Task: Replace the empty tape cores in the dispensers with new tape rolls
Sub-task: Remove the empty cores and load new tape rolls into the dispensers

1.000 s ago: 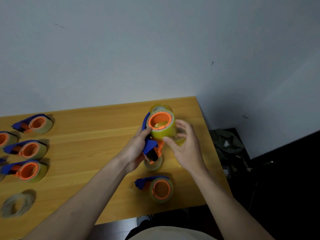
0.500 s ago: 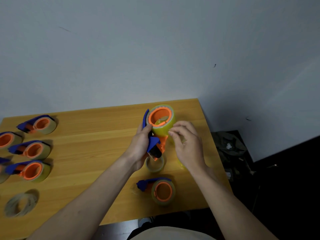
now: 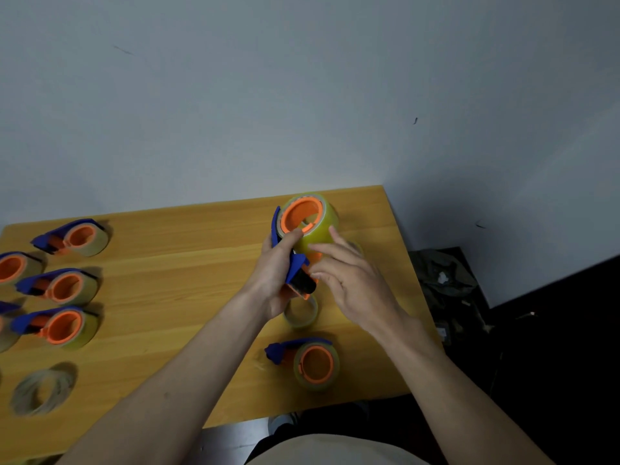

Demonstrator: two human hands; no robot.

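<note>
Left hand: the left hand grips a blue-and-orange tape dispenser by its handle, thumb up against the orange hub, holding it above the wooden counter.
Tape roll: a full yellowish tape roll sits on the held dispenser's orange hub, at the far end of the tool, over the counter's right half.
Right hand: the right hand has its fingers loosely curved against the near side of the roll and the dispenser's cutter end; whether they pinch a loose end of tape cannot be told.
Empty core: a thin, nearly bare ring lies on the counter directly below the hands.
Near edge: a second loaded dispenser lies on its side just beyond the empty core, close to the counter's front edge.
Left side: four more loaded dispensers lie in a cluster at the counter's left end, well apart from the hands; a pale spent ring rests in front of them.
Floor: a dark green bag sits on the floor to the counter's right, against the wall.
</note>
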